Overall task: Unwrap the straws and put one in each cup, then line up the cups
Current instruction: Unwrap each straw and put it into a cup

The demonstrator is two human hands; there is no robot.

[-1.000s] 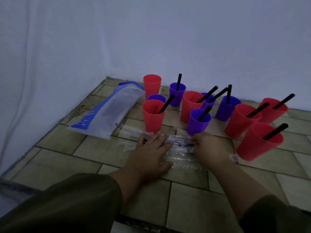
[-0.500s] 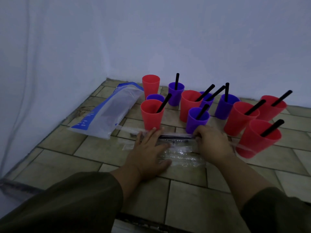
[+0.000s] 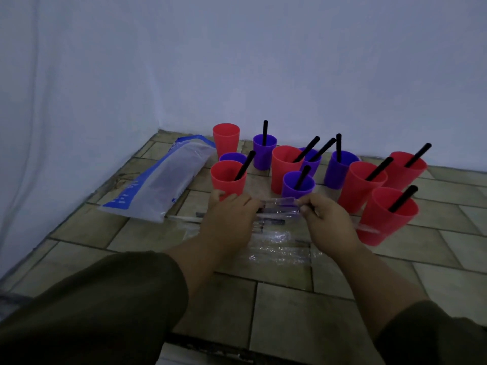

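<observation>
Several red and purple cups stand in a cluster on the tiled floor. Most hold a black straw, such as the near red cup (image 3: 387, 217) at the right. The far red cup (image 3: 226, 139) and the purple cup (image 3: 232, 157) behind the front-left red cup (image 3: 228, 179) show no straw. Between my hands a wrapped straw (image 3: 279, 202) in clear plastic is stretched just above the floor. My left hand (image 3: 229, 219) grips its left end and my right hand (image 3: 325, 219) pinches its right end. More wrapped straws (image 3: 268, 222) and clear wrappers (image 3: 276, 246) lie beneath.
A long blue and clear plastic bag (image 3: 160, 180) lies at the left near the wall. White walls close the back and left sides. A loose clear wrapper (image 3: 367, 229) lies against the near red cup. Open tile floor (image 3: 290, 306) lies in front of my arms.
Both hands lifted off the pile on the floor and now hold one wrapped straw between them, a little higher and closer to the cups.
</observation>
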